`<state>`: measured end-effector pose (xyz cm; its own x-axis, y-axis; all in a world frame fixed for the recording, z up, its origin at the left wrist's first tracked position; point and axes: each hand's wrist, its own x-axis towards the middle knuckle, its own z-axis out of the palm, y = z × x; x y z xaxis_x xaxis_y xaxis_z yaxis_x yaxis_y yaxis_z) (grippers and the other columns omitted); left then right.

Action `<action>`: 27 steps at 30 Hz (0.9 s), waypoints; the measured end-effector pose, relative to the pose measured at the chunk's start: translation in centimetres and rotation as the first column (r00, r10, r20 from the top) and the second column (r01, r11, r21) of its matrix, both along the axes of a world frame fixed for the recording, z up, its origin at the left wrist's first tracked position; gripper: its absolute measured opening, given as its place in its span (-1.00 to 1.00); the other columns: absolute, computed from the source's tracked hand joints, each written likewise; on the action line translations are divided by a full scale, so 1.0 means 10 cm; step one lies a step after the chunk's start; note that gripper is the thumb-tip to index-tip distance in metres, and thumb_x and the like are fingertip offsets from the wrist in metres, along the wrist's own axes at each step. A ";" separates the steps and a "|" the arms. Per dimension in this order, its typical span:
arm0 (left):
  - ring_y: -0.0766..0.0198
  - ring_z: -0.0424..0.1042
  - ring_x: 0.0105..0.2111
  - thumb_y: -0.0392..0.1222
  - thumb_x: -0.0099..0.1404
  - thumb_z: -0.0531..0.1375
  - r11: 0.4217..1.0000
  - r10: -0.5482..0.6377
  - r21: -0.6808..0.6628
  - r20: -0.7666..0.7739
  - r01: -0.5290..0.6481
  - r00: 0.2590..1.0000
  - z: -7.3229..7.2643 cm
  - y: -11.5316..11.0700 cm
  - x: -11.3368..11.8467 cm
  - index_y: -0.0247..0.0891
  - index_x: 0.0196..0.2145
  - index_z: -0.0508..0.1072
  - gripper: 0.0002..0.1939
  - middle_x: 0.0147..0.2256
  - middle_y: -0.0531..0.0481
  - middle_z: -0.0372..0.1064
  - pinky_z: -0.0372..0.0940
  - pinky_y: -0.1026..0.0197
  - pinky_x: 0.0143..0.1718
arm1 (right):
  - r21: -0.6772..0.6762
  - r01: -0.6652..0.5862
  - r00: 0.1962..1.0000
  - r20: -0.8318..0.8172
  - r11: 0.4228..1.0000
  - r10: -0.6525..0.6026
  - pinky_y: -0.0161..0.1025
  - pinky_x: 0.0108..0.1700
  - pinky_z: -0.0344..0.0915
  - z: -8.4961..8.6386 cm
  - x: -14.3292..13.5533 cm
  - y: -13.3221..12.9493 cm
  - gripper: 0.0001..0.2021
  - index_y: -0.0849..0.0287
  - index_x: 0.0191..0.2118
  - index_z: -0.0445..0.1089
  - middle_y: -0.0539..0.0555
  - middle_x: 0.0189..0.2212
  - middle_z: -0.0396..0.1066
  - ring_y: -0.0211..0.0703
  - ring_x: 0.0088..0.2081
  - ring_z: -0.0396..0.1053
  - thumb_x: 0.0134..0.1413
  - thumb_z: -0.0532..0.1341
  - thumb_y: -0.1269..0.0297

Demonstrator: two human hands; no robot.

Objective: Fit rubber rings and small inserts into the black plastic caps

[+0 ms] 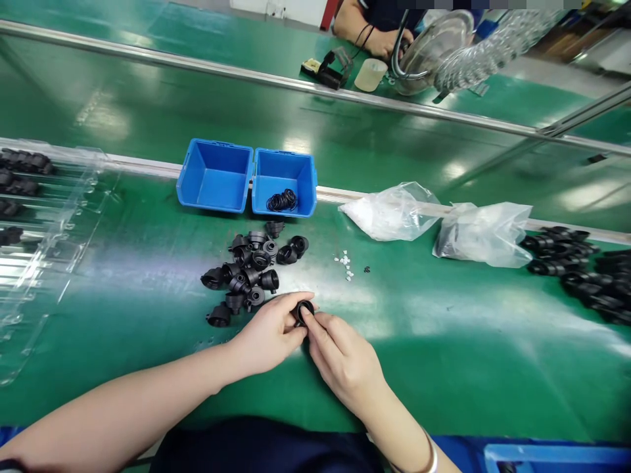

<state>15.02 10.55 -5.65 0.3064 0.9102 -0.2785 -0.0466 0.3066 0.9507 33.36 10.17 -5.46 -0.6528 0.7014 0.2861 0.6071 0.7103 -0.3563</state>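
Observation:
My left hand [270, 334] is closed around a small, round black plastic fitting [302, 309], its open end facing up toward me. My right hand [345, 362] meets it from the other side, fingers curled and the index fingertip pressed at the fitting's rim; its thumb is mostly hidden. Whether a smaller part sits under that fingertip, I cannot tell. Just left of and beyond my hands lies a loose pile of similar black fittings [250, 277]. Small white pieces [345, 261] and a few tiny black rings [367, 269] are scattered to the right.
Two blue bins [217, 205] stand at the back; the right one holds black rings [281, 200]. Plastic bags [389, 213] and black parts [562, 249] lie to the right, clear trays [49, 256] to the left. Beyond the metal rail [221, 68], another person's hand [382, 43] works.

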 end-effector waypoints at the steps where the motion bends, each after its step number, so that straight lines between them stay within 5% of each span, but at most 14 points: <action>1: 0.15 0.49 -0.27 -0.33 0.17 0.20 1.000 -0.004 0.000 -0.004 0.004 1.000 0.00 0.00 0.00 -0.20 0.13 0.34 -0.46 -0.28 -0.06 0.47 0.41 0.14 -0.21 | -0.017 -0.002 1.000 -0.020 1.000 0.002 -0.06 -0.22 0.46 0.00 0.00 0.00 -0.35 0.17 0.37 -0.06 0.26 -0.12 0.38 0.05 -0.14 0.40 0.20 0.11 0.54; 7: 0.17 0.48 -0.27 -0.30 0.17 0.21 0.999 -0.044 -0.008 0.034 0.044 0.998 0.03 0.01 0.01 -0.23 0.11 0.34 -0.49 -0.20 -0.10 0.45 0.42 0.15 -0.25 | -0.095 0.006 0.978 -0.208 0.995 -0.025 -0.13 -0.14 0.45 -0.01 0.02 -0.01 -0.39 0.11 0.33 0.05 0.24 -0.07 0.30 -0.03 -0.05 0.36 0.19 0.09 0.59; 22: 0.08 0.47 -0.10 -0.33 0.14 0.23 0.999 -0.029 -0.039 0.104 0.033 0.994 0.04 0.04 0.00 -0.27 0.07 0.32 -0.49 -0.10 -0.15 0.42 0.38 0.05 -0.07 | 0.004 0.017 1.000 -0.026 1.000 -0.017 -0.13 -0.22 0.45 0.07 -0.02 -0.01 -0.49 0.17 0.28 0.14 0.20 -0.17 0.41 -0.03 -0.17 0.41 0.23 0.05 0.50; 27: 0.07 0.45 -0.02 -0.29 0.22 0.23 0.995 -0.085 -0.021 0.236 0.092 0.968 0.13 0.03 0.00 -0.23 0.05 0.31 -0.57 0.03 -0.18 0.35 0.34 0.02 0.02 | -0.127 0.146 0.946 -0.272 0.981 -0.176 -0.22 -0.28 0.42 0.10 0.05 -0.05 -0.47 0.11 0.27 0.11 0.15 -0.21 0.37 -0.16 -0.28 0.39 0.21 0.08 0.53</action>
<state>15.01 10.85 -4.34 0.4457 0.8684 -0.2176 -0.2381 0.3493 0.9063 33.91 9.68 -4.47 -0.4323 0.8260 0.3618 0.5748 0.5615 -0.5953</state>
